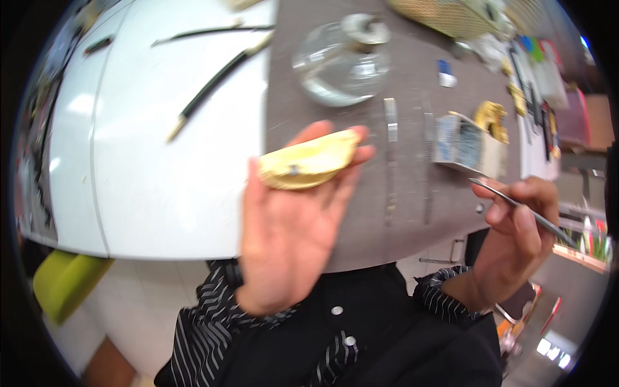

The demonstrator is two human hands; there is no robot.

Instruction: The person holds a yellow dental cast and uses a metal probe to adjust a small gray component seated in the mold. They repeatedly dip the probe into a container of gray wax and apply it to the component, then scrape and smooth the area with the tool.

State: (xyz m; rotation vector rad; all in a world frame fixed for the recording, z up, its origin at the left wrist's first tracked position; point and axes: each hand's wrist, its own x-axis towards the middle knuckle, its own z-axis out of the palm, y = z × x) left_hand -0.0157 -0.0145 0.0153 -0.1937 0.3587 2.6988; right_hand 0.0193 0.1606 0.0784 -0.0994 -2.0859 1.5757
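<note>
My left hand (290,222), palm up, grips a pale yellow plaster dental model (313,157) between thumb and fingers. A small blue-grey spot marks the model's near side. Off to the right, my right hand (519,219) pinches a thin metal carving tool (516,203) like a pen, its pointed tip toward the left. The tool is apart from the model. Just beyond that tip stands a small open carton (471,145) with something blue-grey in it. Another yellow plaster model (492,119) is against the carton's far side.
A round glass spirit lamp (342,68) stands beyond my left hand. Two slim metal tools (391,155) lie on the grey-brown mat (361,232). A dark-handled tool (216,80) is on the white tabletop (161,180). A woven basket (445,18) sits at the back. A green chair (68,280) is at lower left.
</note>
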